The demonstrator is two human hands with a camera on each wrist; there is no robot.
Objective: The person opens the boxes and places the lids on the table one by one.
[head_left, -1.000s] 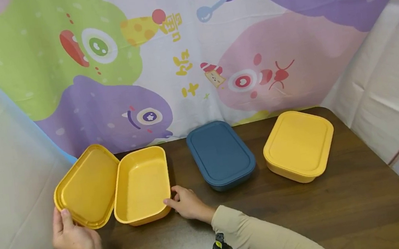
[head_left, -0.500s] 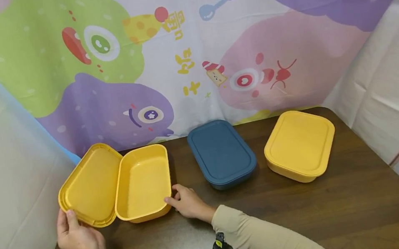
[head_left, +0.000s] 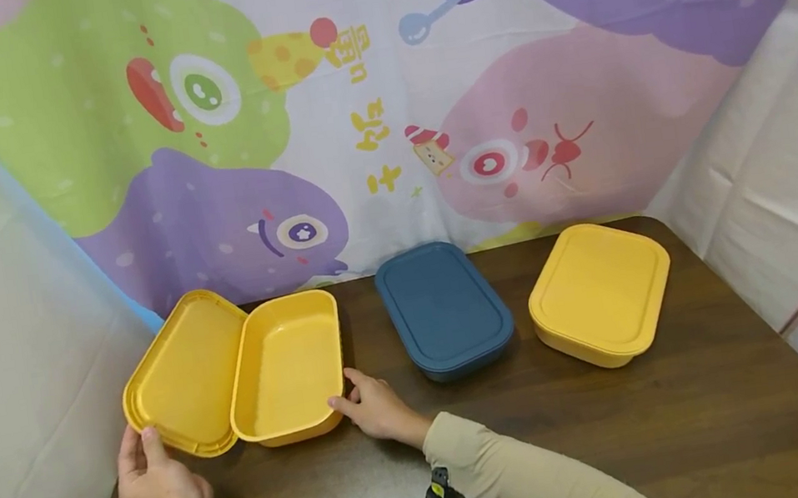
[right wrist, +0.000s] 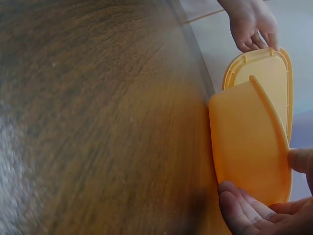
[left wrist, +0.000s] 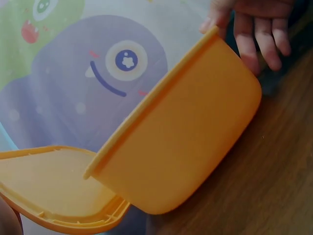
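A yellow lid (head_left: 192,373), its rimmed underside facing up, leans tilted along the left side of an uncovered yellow food container (head_left: 289,368). My left hand (head_left: 165,486) pinches the lid's near left corner, thumb on the inner face and fingers beneath. The container sits on the table, and nothing lies inside it. At its near right corner my right hand (head_left: 377,406) grips the wall, thumb over the rim. In the right wrist view the fingers (right wrist: 239,208) of that hand lie against the outer wall, low near the table.
A blue lidded container (head_left: 444,306) stands right of the uncovered one. Farther right is a yellow lidded container (head_left: 601,290). A printed cloth backdrop (head_left: 382,117) hangs behind the dark wooden table (head_left: 621,438), with pale fabric at both sides.
The left hand and the lid have shifted slightly right, closer to the container. The right hand keeps its hold on the container's corner.
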